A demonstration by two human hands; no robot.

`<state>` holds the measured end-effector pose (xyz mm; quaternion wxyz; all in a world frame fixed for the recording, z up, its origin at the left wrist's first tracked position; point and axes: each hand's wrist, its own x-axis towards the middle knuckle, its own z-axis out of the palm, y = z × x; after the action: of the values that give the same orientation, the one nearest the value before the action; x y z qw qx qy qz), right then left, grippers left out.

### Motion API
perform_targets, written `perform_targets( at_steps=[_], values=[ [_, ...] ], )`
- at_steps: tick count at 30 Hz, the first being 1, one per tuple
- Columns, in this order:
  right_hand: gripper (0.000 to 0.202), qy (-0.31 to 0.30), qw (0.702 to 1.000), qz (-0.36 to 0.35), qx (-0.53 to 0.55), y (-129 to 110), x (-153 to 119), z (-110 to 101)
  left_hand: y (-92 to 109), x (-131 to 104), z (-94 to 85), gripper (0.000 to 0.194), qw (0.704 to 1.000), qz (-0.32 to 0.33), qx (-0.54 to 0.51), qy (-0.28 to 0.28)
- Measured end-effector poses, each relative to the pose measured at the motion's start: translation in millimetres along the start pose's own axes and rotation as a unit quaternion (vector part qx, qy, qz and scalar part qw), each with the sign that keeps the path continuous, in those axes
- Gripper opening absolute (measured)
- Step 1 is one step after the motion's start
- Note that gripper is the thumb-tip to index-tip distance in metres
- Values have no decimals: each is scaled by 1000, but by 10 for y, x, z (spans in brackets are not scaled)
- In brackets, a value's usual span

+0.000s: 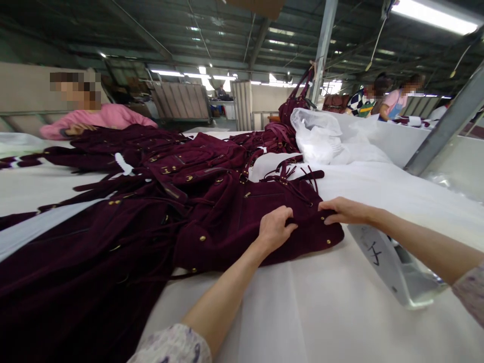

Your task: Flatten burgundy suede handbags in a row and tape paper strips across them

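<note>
Pinching the edge of the dark red bag (242,222) with the left hand (274,229), fingers curled tight around a fold. Pressing down on the same bag's corner with the right hand (342,210), fingers flat and loose, gripping nothing. Lying on the white table (321,307), beside a big pile of dark red bags (151,166).

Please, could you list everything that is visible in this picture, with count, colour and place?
suede bag: one, dark burgundy with gold studs, on the table under both hands
pile of bags: several, burgundy, spread across the left and middle
table cover: one, white, over the whole table
plastic bags: a heap, white, behind the pile on the right
metal post: one, grey, at the back
co-worker: one, pink sleeve, far left
people: two, far right
left hand: gripping the bag's edge
right hand: fingers on the bag's right corner
</note>
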<state>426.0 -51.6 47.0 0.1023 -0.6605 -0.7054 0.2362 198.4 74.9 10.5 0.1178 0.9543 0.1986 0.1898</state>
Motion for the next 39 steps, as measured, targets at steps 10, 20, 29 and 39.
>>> perform_targets(
  at_steps=[10,20,29,39],
  values=[
    [34,-7,999,19,44,252,51,-88,-160,52,148,36,999,-27,-26,-14],
    [41,92,964,-49,-243,-74,125,-4,-109,-64,257,26,993,85,76,18],
    [23,161,921,45,-351,-250,116,655,-32,-203,-24,42,982,97,158,34],
    [38,218,882,-83,-409,34,-236,1055,-181,-704,-127,23,948,212,238,-22]
  ],
)
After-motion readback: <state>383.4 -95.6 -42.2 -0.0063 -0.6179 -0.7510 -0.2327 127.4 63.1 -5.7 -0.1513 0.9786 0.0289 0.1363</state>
